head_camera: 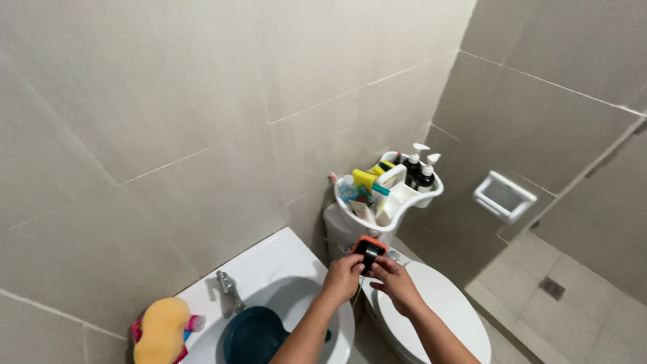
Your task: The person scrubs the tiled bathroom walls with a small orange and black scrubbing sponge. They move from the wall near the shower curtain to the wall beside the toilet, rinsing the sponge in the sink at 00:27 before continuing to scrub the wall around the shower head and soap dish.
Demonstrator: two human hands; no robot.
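Both of my hands meet over the gap between the sink and the toilet. My left hand (342, 278) and my right hand (394, 281) together hold a small black and orange object (368, 252), like a roll or small device, just below a white corner caddy (411, 202). The caddy holds two dark pump bottles (419, 172), yellow sponges (367, 178) and tubes. What exactly the object is cannot be made out.
A white sink (283, 266) with a metal tap (228, 286) holds a dark teal bowl (253, 335). A yellow sponge (160, 329) lies on its left edge. The white toilet (438, 307) has its lid down. A white wall soap holder (504, 196) is at right, a floor drain (552, 288) beyond.
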